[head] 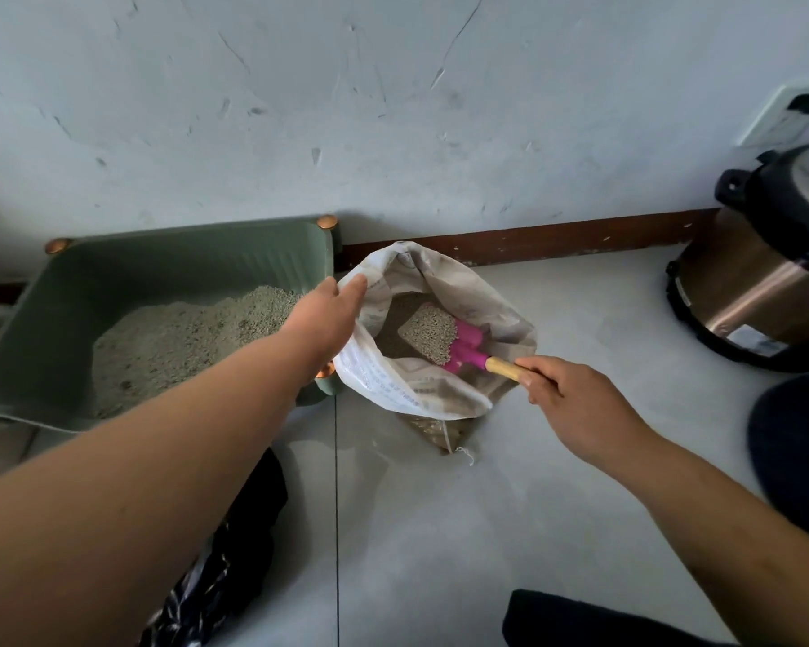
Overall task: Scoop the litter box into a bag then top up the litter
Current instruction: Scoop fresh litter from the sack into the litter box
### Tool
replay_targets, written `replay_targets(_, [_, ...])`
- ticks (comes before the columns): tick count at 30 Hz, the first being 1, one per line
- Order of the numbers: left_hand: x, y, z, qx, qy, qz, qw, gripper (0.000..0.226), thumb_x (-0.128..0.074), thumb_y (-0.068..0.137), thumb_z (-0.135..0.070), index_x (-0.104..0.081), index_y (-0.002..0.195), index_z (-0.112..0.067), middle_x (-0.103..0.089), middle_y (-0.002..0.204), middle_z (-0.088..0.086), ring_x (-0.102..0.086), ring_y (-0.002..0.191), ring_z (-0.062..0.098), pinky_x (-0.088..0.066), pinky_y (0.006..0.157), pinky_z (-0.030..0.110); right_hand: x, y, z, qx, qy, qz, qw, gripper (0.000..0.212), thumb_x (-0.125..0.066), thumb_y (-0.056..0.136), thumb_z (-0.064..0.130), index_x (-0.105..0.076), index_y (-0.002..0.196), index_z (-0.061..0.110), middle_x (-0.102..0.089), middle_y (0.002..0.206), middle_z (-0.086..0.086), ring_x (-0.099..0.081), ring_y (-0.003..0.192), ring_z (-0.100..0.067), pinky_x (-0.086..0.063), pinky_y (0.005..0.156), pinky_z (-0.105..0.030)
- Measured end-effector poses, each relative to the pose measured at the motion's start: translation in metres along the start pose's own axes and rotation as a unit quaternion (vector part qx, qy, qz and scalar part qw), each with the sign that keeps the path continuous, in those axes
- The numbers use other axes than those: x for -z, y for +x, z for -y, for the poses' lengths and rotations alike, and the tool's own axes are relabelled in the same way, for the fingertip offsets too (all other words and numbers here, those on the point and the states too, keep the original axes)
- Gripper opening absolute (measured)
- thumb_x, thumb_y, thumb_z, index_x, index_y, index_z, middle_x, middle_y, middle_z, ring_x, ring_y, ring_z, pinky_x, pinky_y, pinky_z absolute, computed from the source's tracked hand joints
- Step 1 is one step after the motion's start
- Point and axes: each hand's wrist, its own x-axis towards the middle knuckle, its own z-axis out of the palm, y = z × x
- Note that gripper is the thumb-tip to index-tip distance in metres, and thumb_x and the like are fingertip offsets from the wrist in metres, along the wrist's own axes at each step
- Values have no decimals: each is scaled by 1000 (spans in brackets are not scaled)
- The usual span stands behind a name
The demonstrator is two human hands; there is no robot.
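A green litter box [66,338] stands against the wall at the left, holding a mound of grey litter [183,338]. Right beside it sits a white woven sack [379,371] with its mouth open and litter inside. My left hand [323,315] grips the sack's left rim and holds it open. My right hand [575,399] holds the wooden handle of a pink scoop [463,352]. The scoop's blade is inside the sack, heaped with litter granules.
A black plastic bag [234,544] lies on the floor below the litter box. A steel electric pressure cooker [757,282] stands at the right by the wall. Dark clothing shows at the right and bottom edges. The floor is pale tile with a brown skirting board [556,238].
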Motion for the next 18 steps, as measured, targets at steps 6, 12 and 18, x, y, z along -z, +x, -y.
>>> replay_targets(6, [6, -6, 8, -2, 10, -3, 1000, 65, -31, 101, -56, -46, 142, -7, -53, 141, 15, -49, 128, 31, -37, 103, 41, 16, -11, 7, 11, -9, 11, 1000, 26, -46, 99, 28, -63, 119, 27, -66, 86, 3, -64, 88, -21, -47, 69, -30])
replay_targets(12, [14, -15, 14, 3, 16, -18, 1000, 70, -24, 101, -58, -50, 140, -6, -54, 139, 17, -50, 127, 32, -36, 97, 37, 32, -19, 15, 31, -6, 13, 999, 26, -46, 99, 30, -63, 118, 33, -62, 80, 11, -61, 79, -8, -39, 51, -11])
replay_targets(18, [24, -19, 20, 7, 45, -31, 998, 64, -26, 104, -51, -49, 140, -4, -56, 135, 19, -52, 117, 30, -39, 97, 39, 47, -29, 26, 62, -7, -4, 998, 25, -47, 98, 30, -64, 116, 34, -63, 78, 11, -62, 79, -11, -41, 57, -14])
